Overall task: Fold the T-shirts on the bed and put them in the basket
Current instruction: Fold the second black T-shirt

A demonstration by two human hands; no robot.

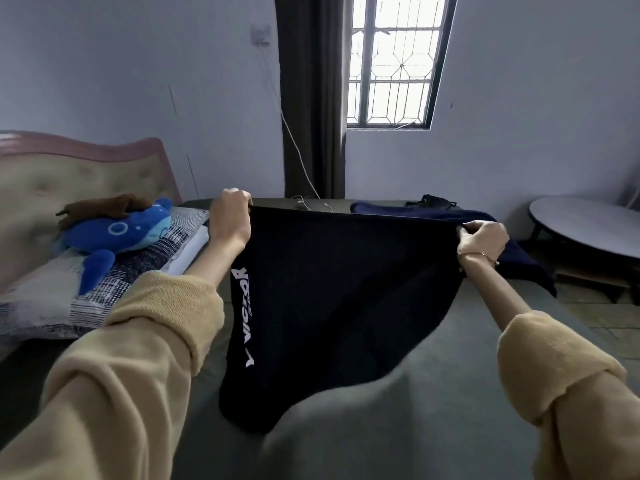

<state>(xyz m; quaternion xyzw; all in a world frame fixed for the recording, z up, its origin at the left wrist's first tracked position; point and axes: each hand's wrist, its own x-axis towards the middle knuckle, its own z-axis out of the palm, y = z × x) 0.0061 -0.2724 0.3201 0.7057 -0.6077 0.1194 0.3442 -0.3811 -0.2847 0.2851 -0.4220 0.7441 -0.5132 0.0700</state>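
Observation:
A black T-shirt (pixel 339 292) with white lettering along its left side hangs stretched in the air over the bed (pixel 433 393). My left hand (pixel 230 218) grips its upper left corner and my right hand (pixel 483 239) pinches its upper right corner. The shirt's lower end droops toward the grey-green bedcover. Behind it, at the far right of the bed, lies a dark navy T-shirt (pixel 485 223), partly hidden by my right hand. No basket is in view.
A blue plush toy (pixel 114 233) and a brown one (pixel 104 206) lie on patterned pillows (pixel 62 303) by the headboard at left. A round low table (pixel 588 226) stands right of the bed. A small black item (pixel 433 201) and a white cable (pixel 304 168) are by the far edge.

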